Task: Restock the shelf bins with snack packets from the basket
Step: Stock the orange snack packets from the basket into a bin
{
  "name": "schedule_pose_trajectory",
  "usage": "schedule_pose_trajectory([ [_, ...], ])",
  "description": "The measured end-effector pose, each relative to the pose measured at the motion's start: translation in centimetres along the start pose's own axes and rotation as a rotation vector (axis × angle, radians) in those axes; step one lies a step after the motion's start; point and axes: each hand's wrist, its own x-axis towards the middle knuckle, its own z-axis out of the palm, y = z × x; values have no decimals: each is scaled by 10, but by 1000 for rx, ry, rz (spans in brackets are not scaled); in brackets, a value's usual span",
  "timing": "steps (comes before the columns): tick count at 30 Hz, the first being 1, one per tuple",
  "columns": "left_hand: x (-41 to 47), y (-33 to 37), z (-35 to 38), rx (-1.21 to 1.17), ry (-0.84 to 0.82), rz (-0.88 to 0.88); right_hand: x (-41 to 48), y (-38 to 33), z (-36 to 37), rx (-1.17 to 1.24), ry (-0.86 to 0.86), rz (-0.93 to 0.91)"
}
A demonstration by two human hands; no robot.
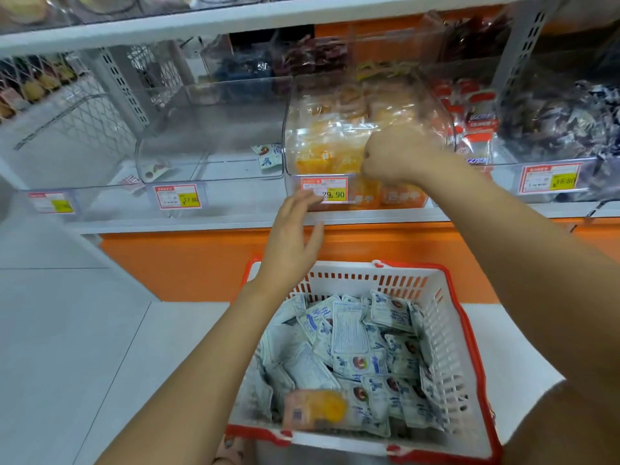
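White-and-blue snack packets (350, 330) fill the basket (446, 333) below the shelf's (201, 226) front edge, with one orange packet (315, 406) among them. Our left hand (295, 233) hangs open by a price tag (323, 193). Our right hand (392, 156) is curled at the orange bin (349, 135); we cannot tell what it holds. We risk mixing stock, since the near-empty bin (208, 129) beside it probably takes the white packets.
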Motion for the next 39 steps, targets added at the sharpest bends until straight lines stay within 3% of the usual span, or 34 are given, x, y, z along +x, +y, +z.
schedule_pose_trajectory([
  [3,-43,-21,7,17,-148,-156,-11,-1,11,100,81,-20],
  [5,-73,-42,17,55,-486,-328,-30,-6,21,286,268,-14],
  [7,-103,-57,29,88,-870,-463,-50,-16,37,312,453,-108],
  [8,-118,-61,35,117,-1028,-506,-59,-22,47,301,453,-166],
  [11,-157,-59,53,214,-1307,-556,-85,-30,86,197,52,-301],
  [13,-171,-53,62,238,-1325,-571,-97,-28,117,98,-227,-325],
  [19,-178,-37,75,327,-1410,-520,-124,-9,190,86,-782,-321],
  [22,-178,-38,75,292,-1332,-501,-136,-10,211,124,-965,-278],
  [26,-144,-41,60,108,-1126,-442,-132,-13,200,569,-975,-196],
  [32,-72,-13,24,-204,-681,-421,-92,4,130,931,-558,-240],
  [36,-29,27,8,-303,-466,-333,-72,18,56,807,-372,-296],
  [39,10,45,0,-295,-343,-249,-68,36,-4,641,-131,-256],
])
